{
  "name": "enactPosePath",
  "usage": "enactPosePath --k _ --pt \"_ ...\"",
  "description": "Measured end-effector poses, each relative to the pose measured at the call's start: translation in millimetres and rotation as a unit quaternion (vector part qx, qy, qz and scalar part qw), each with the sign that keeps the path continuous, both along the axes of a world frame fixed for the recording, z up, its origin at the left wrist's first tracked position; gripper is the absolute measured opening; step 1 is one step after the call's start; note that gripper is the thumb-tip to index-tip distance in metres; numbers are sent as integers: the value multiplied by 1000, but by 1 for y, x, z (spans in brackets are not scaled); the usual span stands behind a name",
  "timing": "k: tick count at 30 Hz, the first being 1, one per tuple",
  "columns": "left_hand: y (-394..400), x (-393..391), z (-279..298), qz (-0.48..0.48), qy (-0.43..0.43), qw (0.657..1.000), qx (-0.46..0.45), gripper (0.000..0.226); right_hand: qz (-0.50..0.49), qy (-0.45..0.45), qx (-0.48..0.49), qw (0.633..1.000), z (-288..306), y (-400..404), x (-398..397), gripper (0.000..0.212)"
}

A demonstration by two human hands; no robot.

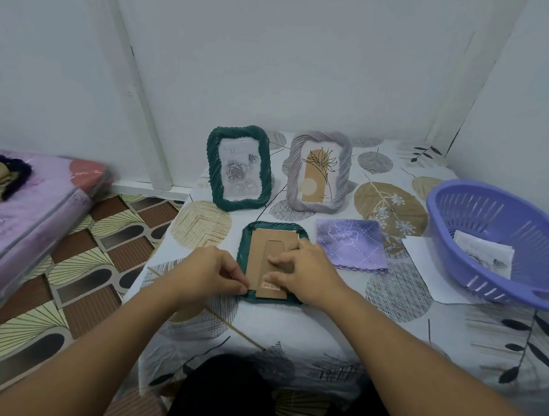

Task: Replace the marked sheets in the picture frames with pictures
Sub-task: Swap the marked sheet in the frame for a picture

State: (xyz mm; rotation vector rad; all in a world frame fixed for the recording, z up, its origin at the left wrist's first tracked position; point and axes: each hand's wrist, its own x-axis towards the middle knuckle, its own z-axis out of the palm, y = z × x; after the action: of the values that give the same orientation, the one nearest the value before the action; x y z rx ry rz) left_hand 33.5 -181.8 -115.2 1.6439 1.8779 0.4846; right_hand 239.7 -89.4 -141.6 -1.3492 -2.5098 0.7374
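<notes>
- A dark green frame lies face down on the table, at the middle of the view, its brown cardboard backing facing up with the stand strip running down its centre.
- The left hand sits at the frame's 8 o'clock corner, thumb and forefinger pinching at the backing's lower left edge; exactly what small part they grasp is too small to tell.
- The right hand lies over the frame's 4 o'clock side, fingers stretched flat and pressing on the backing.
- At 11 o'clock from it, a second green frame stands upright showing a grey rose sheet.
- At 1 o'clock stands a lilac frame with a tan plant picture.
- At 3 o'clock, just beside the right hand, lies a folded purple cloth.
- Farther toward 3 o'clock, a purple basket holds printed sheets and rests partly on a white paper.
</notes>
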Motion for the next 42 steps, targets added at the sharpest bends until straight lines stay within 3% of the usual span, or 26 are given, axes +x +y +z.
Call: enactPosePath --k 16,25,32,42 --pt "2 10 0 -12 73 997 1 8 -5 3 -13 1000 1 0 -1 51" --pt "-14 17 -6 -72 192 975 82 10 -3 -8 -18 1000 4 0 -2 50" --pt "-12 23 -17 -33 221 970 93 13 -2 -15 -23 1000 5 1 -3 49" --pt "-14 17 -15 23 115 990 81 8 -2 -10 -27 1000 4 2 -1 48"
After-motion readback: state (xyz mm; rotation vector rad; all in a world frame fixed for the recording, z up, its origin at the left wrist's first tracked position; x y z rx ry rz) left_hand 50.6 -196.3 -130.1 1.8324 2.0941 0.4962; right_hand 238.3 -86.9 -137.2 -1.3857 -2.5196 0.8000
